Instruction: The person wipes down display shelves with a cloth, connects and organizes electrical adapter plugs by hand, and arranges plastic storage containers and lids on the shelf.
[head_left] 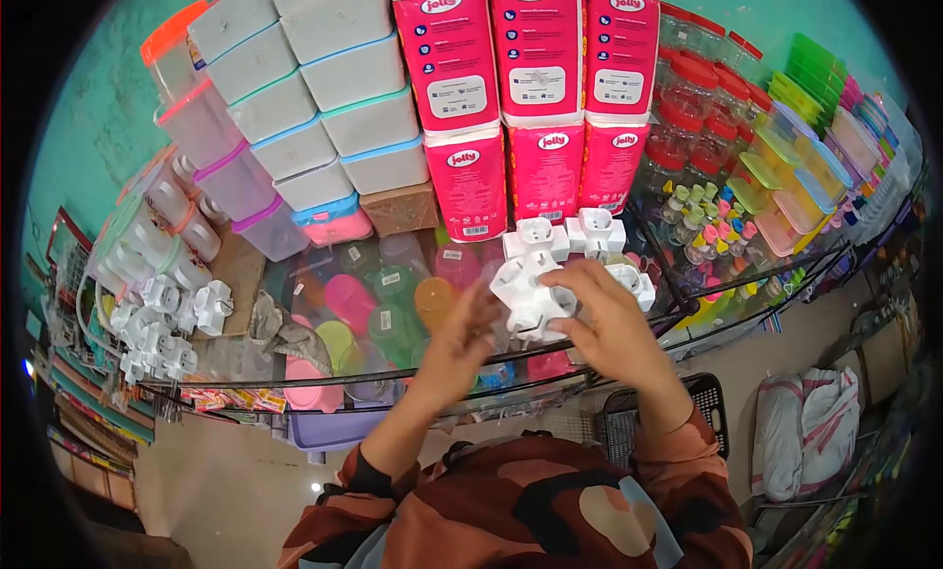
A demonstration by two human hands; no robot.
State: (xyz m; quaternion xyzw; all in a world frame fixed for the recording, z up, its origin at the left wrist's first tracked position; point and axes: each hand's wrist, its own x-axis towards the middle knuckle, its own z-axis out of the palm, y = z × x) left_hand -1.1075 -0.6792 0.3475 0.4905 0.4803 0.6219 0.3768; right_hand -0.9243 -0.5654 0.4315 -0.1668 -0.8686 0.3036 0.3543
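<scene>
Several white plug adapters with round sockets [526, 279] stand bunched at the front of the glass counter, below the pink packs. My right hand [609, 318] reaches in from the right, its thumb and fingers closed around one adapter of this bunch. Just left of the same bunch is my left hand [460, 333]; its fingers are smeared by motion, and I cannot make out anything in them. More white adapters [538, 233] sit behind, against the packs. A second pile of white plug adapters [157, 338] lies at the counter's left end.
Pink "jolly" packs [462, 181] rise behind the adapters. Stacked plastic boxes [359, 117] stand left of them, red-lidded jars [688, 107] right. Colourful plastic ware [393, 304] shows under the glass. A grey cloth [290, 333] lies leftward; a black basket [707, 407] is below right.
</scene>
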